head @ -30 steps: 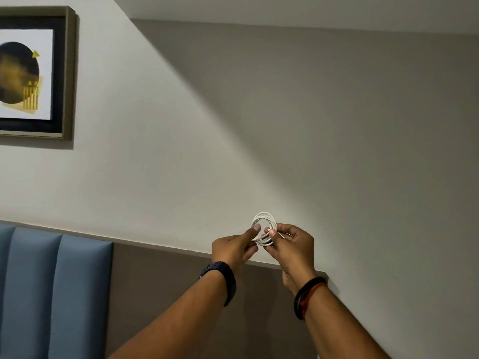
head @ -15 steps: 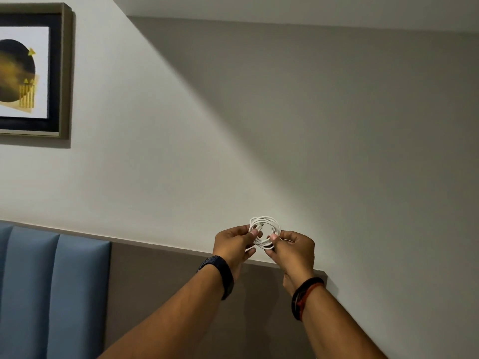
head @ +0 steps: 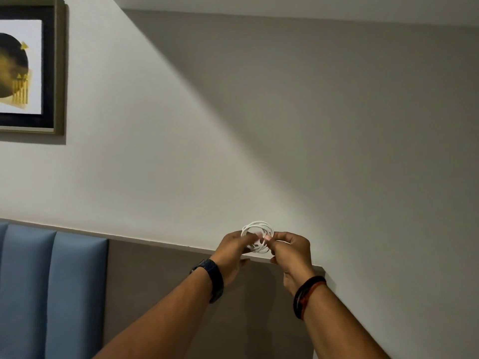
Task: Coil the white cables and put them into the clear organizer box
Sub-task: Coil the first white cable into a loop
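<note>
Coiling step, seemingly near done.
Far left, framed picture (head: 31, 66); left hand (head: 232, 252), fingers pinching coil's left side; white cable (head: 259, 224), small loops held aloft between hands; right hand (head: 291, 251), fingers pinching right side. Organizer box unseen: next, keep loops tight, locate box.

Cable coil (head: 257, 225) is held by both hands and partly covered: left arc hidden by left hand (head: 230, 252), right arc by right hand (head: 291, 251). Left fingertips (head: 249, 238) are motion-blurred. Cable ends can't be made out. Forearms are cut off at bottom edge. Framed picture (head: 59, 73) is cropped left and top, blue padded panel (head: 51, 294) left and bottom.
</note>
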Action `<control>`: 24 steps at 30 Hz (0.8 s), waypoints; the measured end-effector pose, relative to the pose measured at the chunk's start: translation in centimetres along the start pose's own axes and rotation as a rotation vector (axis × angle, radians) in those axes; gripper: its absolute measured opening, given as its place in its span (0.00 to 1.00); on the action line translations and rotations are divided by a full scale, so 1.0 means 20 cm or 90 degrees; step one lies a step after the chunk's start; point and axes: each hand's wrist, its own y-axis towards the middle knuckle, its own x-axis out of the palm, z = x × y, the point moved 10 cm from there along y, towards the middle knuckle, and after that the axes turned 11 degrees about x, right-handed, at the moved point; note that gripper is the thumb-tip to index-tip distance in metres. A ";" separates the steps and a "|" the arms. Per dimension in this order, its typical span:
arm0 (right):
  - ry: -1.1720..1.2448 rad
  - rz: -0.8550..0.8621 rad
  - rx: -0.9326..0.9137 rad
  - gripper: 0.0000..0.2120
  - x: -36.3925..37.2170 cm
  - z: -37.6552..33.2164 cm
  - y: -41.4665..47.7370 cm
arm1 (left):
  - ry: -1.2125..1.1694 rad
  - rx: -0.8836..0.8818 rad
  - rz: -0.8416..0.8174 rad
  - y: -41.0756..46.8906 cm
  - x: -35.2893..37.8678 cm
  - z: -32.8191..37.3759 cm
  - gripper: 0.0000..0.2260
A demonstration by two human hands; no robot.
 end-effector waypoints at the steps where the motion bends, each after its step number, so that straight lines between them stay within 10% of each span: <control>1: 0.002 0.004 -0.002 0.03 -0.01 0.00 0.00 | 0.052 0.017 -0.002 0.00 -0.01 0.00 0.08; 13: -0.092 -0.129 0.103 0.06 -0.05 0.25 0.05 | 0.201 -0.006 0.030 -0.01 -0.22 -0.17 0.13; 24: 0.051 -0.321 0.282 0.03 -0.10 0.71 0.03 | -0.089 -0.200 0.075 -0.22 -0.11 -0.69 0.08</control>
